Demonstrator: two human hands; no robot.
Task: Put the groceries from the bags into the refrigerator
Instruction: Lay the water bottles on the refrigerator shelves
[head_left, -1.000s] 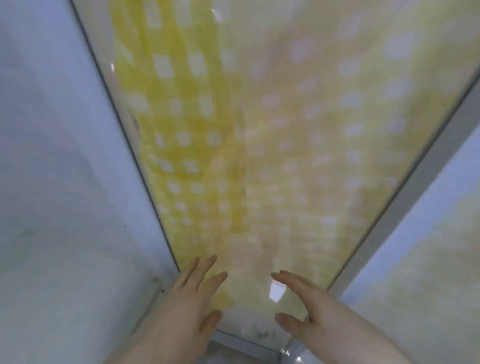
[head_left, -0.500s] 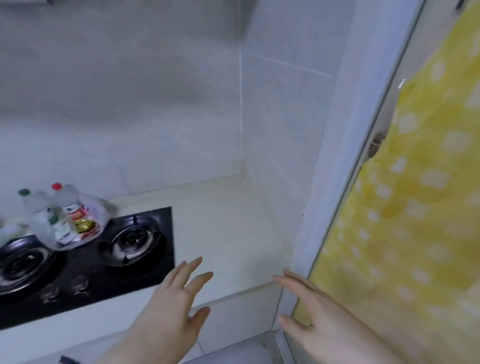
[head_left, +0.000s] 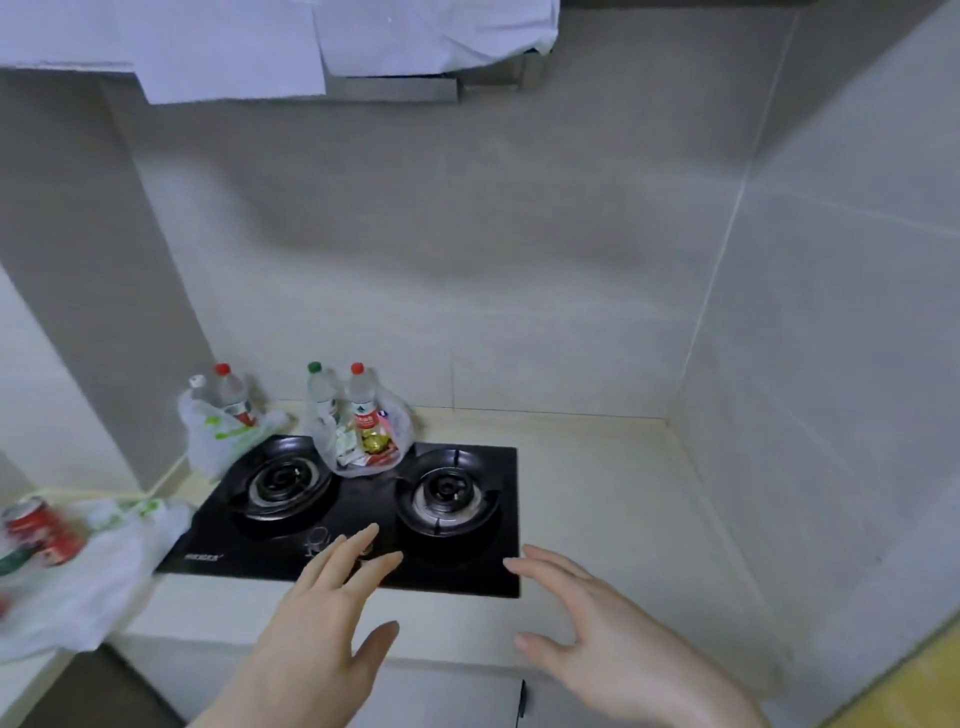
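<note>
Head camera: a person's left hand (head_left: 317, 618) and right hand (head_left: 613, 644) are hovering spread and empty over the front edge of a pale worktop (head_left: 592, 499), fingers relaxed and holding nothing. A clear plastic bag of bottles and packets (head_left: 363, 441) is sitting at the back edge of a black glass two-burner gas hob (head_left: 363, 519), between the burners. A white and green plastic bag with bottles (head_left: 223, 431) is slumping at the hob's back left corner, and a third white plastic bag (head_left: 78, 577) with red cans (head_left: 41, 530) is lying at the worktop's left edge, blurred. The refrigerator is not showing. The thin bags are looking soft and top-heavy: lifting one by a single side could be tipping the upright bottles out onto the hob, and the left bag, lying near the worktop's edge, could be sliding off.
</note>
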